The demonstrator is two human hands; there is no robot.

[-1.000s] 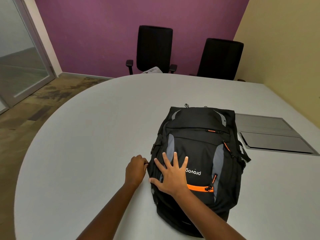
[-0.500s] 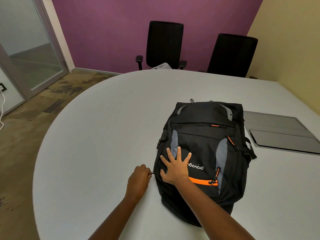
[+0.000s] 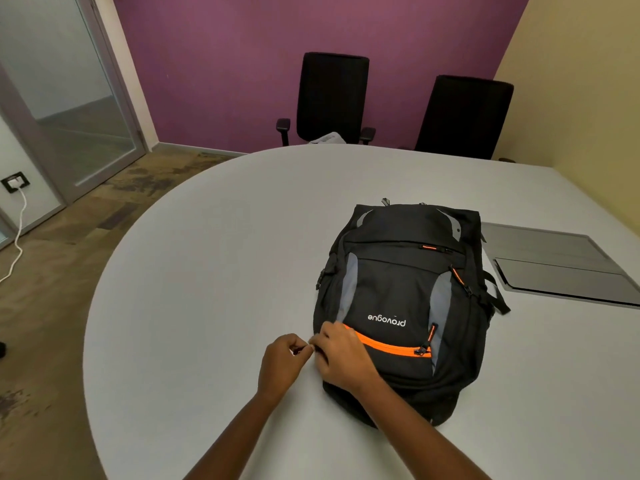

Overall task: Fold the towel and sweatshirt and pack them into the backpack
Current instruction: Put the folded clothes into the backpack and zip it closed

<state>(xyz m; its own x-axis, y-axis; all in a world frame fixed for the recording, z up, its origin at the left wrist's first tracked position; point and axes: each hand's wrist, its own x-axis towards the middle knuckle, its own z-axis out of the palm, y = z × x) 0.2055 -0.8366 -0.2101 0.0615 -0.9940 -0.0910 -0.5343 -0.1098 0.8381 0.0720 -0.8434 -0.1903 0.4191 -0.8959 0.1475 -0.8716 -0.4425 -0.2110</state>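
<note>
A black backpack (image 3: 408, 289) with grey panels and orange zips lies flat on the white table (image 3: 214, 271), its front face up and all zips looking closed. My left hand (image 3: 282, 363) is curled at the bag's near-left edge, pinching a small zip pull. My right hand (image 3: 341, 355) rests on the bag's near-left corner, fingers bent and gripping the fabric beside the left hand. A pale cloth (image 3: 327, 137) lies on the seat of the left chair behind the table. No towel or sweatshirt shows on the table.
Two black office chairs (image 3: 332, 98) (image 3: 464, 116) stand at the table's far edge. A grey flat panel (image 3: 561, 265) is set in the table right of the bag. A glass door (image 3: 69, 98) and a wall socket with a white cable (image 3: 15, 183) are at the left.
My right hand slid from lying flat with spread fingers on the bag's front down to its near-left corner and closed on the fabric. My left hand stayed at the zip.
</note>
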